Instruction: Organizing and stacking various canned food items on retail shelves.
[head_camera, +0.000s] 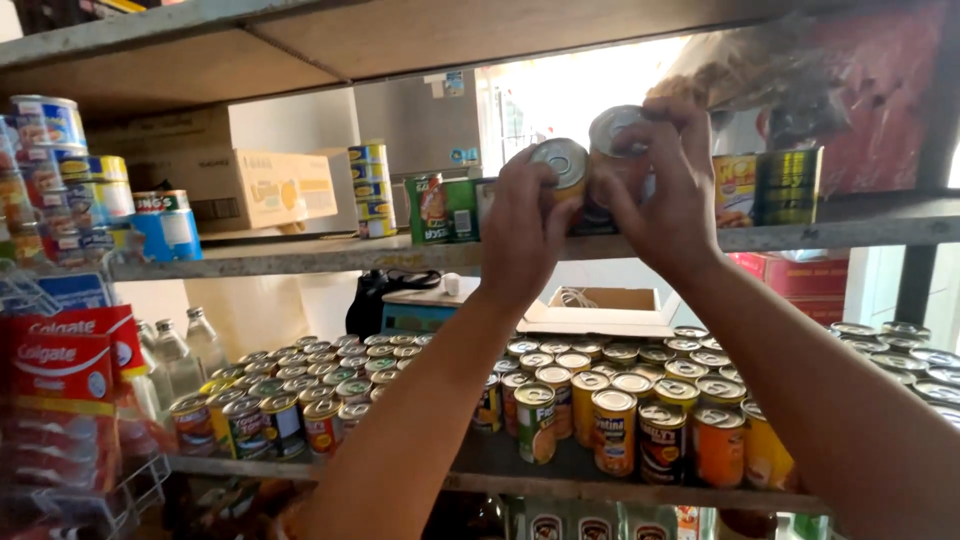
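2 tin cans are held up at the level of the upper shelf (300, 255), side by side and touching. The left can (562, 165) shows its silver lid tilted toward the camera; the left hand (520, 225) wraps it from below and behind, fingers curled shut around its body, so the can sits at the top of that hand. The right can (615, 135) stands a little higher, its lid also in view; the right hand (665, 185) clamps it from the right side and over the top, fingertips on its rim and thumb low on its body. Both cans hang just above the shelf's front edge, and whether they rest on the board cannot be told.

On the same shelf, just left of the hands, stand green-labelled cans (445, 208), then a stack of yellow and blue cans (370, 190) and a cardboard box (265, 188). To the right of the hands sit yellow and dark tins (765, 188). Blue tins (165, 222) stand at the shelf's left end.

Below the forearms, the lower shelf (560, 475) carries many upright cans packed in rows (620, 395), most with orange or yellow labels, and a further group with green labels (300, 385) to the left. An open cardboard carton (600, 310) lies behind them. Red toothpaste boxes (65, 355) and clear bottles (180, 355) fill the left edge.
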